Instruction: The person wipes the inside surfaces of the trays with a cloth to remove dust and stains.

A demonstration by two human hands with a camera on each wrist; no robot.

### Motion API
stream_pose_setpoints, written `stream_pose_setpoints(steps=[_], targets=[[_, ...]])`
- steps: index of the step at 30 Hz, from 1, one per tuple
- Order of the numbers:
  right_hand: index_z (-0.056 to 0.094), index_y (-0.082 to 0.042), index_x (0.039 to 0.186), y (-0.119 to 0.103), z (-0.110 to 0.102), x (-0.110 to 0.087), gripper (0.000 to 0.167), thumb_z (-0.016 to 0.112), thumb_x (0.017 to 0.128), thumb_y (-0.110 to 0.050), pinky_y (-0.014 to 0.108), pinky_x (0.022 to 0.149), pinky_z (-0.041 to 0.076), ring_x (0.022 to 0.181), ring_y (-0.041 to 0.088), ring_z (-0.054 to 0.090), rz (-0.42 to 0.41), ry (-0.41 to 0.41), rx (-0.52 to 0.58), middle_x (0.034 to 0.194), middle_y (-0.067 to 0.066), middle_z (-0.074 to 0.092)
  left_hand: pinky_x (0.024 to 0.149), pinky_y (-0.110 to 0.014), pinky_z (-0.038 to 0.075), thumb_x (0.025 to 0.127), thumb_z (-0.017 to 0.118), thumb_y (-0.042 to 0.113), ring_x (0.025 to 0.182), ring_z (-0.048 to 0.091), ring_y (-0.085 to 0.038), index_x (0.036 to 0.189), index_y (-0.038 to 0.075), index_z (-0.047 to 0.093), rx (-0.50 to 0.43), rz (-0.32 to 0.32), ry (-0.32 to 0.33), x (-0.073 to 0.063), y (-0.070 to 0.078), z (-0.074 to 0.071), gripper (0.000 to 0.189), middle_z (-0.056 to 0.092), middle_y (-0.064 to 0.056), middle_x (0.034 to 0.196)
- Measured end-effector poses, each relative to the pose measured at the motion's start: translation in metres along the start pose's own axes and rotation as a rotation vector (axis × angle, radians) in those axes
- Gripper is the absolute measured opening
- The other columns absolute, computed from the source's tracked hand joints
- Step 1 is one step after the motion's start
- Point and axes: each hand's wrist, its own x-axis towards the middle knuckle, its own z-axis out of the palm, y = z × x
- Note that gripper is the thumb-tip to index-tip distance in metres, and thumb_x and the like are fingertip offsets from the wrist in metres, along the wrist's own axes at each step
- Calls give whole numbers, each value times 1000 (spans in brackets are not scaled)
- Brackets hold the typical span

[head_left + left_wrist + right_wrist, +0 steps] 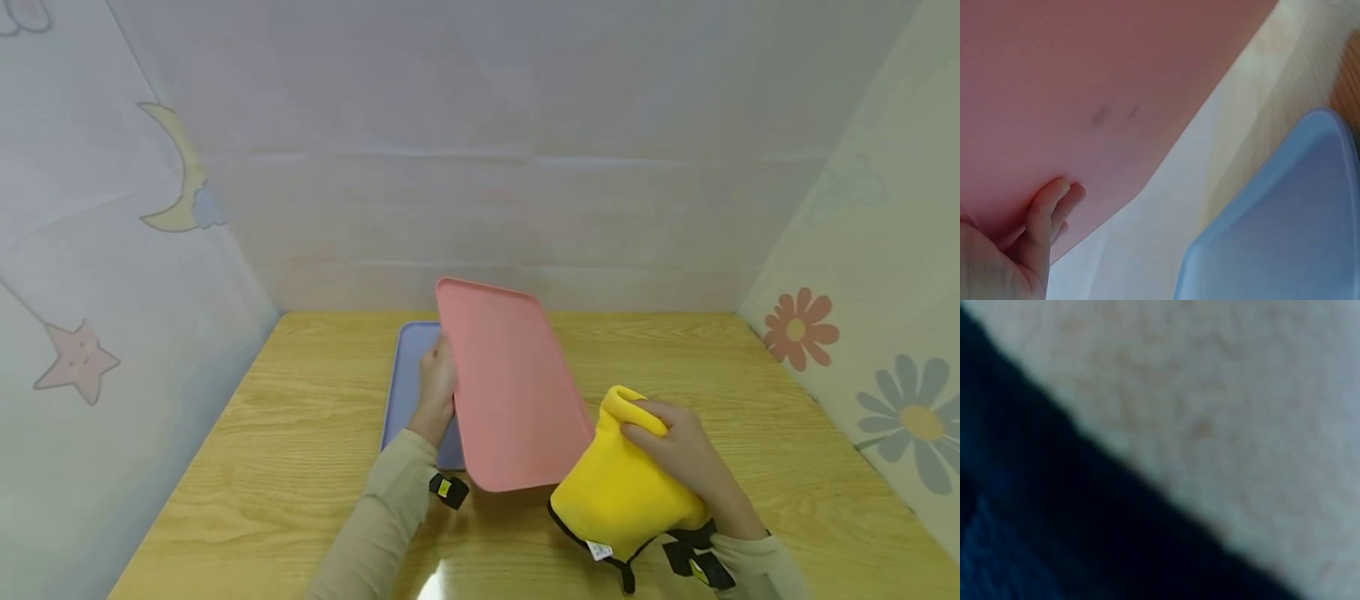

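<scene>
My left hand (437, 379) grips the left long edge of a pink tray (517, 392), tilted up off the table with its inner face showing. In the left wrist view, the fingers (1047, 215) lie against the tray's underside (1116, 81), which bears small grey marks. My right hand (678, 446) pinches a bunched fold of a yellow cloth (622, 492) with black edging, a white label and a black loop. The cloth hangs at the tray's lower right corner and overlaps it in the head view. The right wrist view is blurred, with a dark band across a pale surface.
A blue tray (411, 375) lies flat on the wooden table (300, 433), partly hidden behind the left hand and pink tray. Pale wall sheets printed with a moon (176, 167), a star (77, 360) and flowers (797, 331) enclose the table's back and sides.
</scene>
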Motion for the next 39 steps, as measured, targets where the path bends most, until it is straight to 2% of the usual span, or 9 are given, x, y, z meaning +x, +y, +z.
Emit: stream_pose_setpoints(steps=[8,16,22,26,31,39], targets=[[61,7,102,6,0,-2,21,59,84,-3,26,46,45,50,9,50,-9,-33,56,75,8,59,51,-24,41,95,41,27,55,48,-11,81,-4,60,21,-20,-19,12,-13,15,39,52,-2,64],[60,8,104,11,3,-3,23,60,83,-1,26,47,45,52,8,51,7,-27,80,78,11,60,50,-23,40,96,41,31,53,47,-10,85,-4,60,48,-88,-71,19,-25,29,42,51,-2,64],[59,10,106,12,4,-4,25,59,84,-3,26,47,45,51,9,51,24,-42,91,79,11,60,50,-22,39,96,37,32,53,46,-10,82,-1,58,85,-114,-98,25,-33,34,41,50,-2,64],[60,9,104,15,4,-4,23,59,84,-2,26,47,45,52,8,50,5,-43,87,78,11,60,51,-22,40,96,37,32,54,46,-11,80,0,57,113,-123,-95,27,-39,36,40,50,-2,64],[60,8,104,16,4,-5,23,59,84,-4,27,48,46,53,9,51,17,-42,85,79,10,60,52,-22,39,96,37,27,56,45,-11,79,-1,57,125,-103,-70,29,-47,41,39,49,-2,64],[60,7,103,19,4,-8,22,59,85,-6,28,48,46,53,10,52,50,-55,89,77,10,60,50,-24,39,96,38,24,54,44,-11,76,-2,57,121,-122,-95,27,-52,47,38,49,-3,63]])
